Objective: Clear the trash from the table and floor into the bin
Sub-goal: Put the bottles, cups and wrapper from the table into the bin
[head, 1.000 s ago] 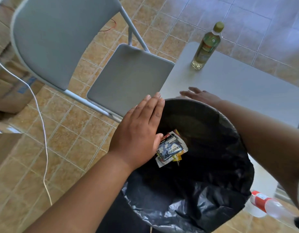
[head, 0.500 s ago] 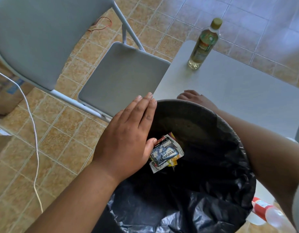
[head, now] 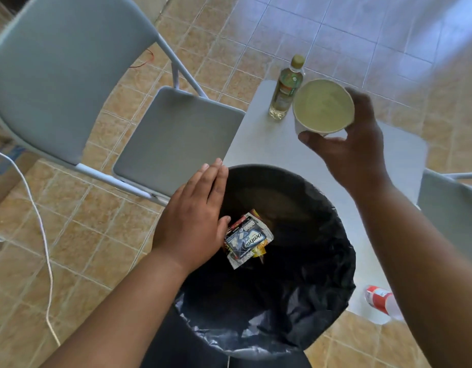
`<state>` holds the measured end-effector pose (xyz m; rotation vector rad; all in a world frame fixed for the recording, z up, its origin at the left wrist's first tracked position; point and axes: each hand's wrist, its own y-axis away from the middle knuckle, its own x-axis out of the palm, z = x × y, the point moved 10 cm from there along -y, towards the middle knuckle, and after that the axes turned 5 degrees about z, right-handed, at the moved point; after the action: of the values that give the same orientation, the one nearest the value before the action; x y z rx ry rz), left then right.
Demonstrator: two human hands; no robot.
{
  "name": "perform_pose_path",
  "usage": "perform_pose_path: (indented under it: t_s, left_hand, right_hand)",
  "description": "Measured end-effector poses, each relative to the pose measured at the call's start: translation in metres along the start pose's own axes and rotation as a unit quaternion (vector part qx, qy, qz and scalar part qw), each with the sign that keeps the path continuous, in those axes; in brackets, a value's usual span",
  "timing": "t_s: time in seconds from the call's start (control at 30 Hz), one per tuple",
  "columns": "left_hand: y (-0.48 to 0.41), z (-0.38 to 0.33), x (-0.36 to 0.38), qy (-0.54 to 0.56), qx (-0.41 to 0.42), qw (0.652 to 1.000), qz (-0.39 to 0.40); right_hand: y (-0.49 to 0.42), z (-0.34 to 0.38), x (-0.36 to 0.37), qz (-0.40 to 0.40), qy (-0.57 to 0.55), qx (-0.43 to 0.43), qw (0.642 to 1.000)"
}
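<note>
A round black bin lined with a black plastic bag (head: pixel 322 261) fills the lower centre of the frame, standing against the near edge of a pale grey table (head: pixel 269 155). The left hand (head: pixel 192 219) lies over the bin's left rim with its fingers straight and together. A bunch of crumpled foil wrappers, the top one dark blue and white (head: pixel 246 240), sticks out from under its thumb side over the bin's opening. The thumb tip sits on their edge, so this grip appears to pinch the wrappers against the palm.

In the upper right of the frame the right hand (head: pixel 354 144) is raised above the table. Its grip is closed round a white paper cup with a pale green inside (head: pixel 323 107), thumb under the near rim and fingers round the far side. The cup's mouth is tilted toward the camera.

Just left of the cup, and partly behind it, a clear plastic bottle of yellowish liquid with an olive cap (head: pixel 285 94) stands upright near the table's far corner. At lower right a clear bottle with a red-and-white label (head: pixel 379 298) lies on its side; whether on the table or the floor I cannot tell. A grey folding chair (head: pixel 176 134) stands at upper left on the tan tiled floor (head: pixel 96 221), and a white cable (head: pixel 43 235) trails down the left edge.
</note>
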<state>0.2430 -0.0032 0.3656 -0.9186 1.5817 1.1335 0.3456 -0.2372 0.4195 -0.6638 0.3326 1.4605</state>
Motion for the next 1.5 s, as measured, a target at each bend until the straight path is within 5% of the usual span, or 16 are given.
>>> perform_pose_path:
  t_s: [0.17,0.37,0.47,0.57,0.7,0.87,1.17,1.5]
  left_hand:
    - [0.000,0.001,0.001,0.012,0.003,1.000,0.009]
    - [-0.002,0.001,0.000,0.040,0.007,0.999,0.005]
    - [-0.006,0.003,-0.007,0.069,0.008,0.997,-0.016]
    - [-0.020,0.001,-0.022,0.071,0.012,0.996,-0.049]
    - [-0.045,-0.007,-0.025,0.052,0.039,0.997,-0.045]
    - [-0.052,-0.013,-0.008,0.028,0.052,0.998,-0.015]
    - [-0.051,-0.011,-0.001,0.033,0.054,0.998,-0.030]
    - [-0.052,-0.012,0.000,0.034,0.050,0.997,-0.037]
  right_hand:
    - [0.069,0.068,0.010,0.118,-0.140,0.019,0.983]
    - [0.147,0.048,0.070,0.324,0.125,0.062,0.936]
    - [0.156,0.044,0.082,0.380,0.168,0.048,0.909]
    - [0.128,0.055,0.070,0.347,0.171,0.010,0.922]
    - [0.049,0.068,0.036,0.160,0.117,-0.015,0.980]
    - [-0.070,0.025,0.038,0.023,0.134,-0.004,0.991]
    - [-0.177,-0.091,0.108,0.219,0.412,0.131,0.875]
    - [-0.151,-0.090,0.114,0.168,0.414,0.043,0.894]
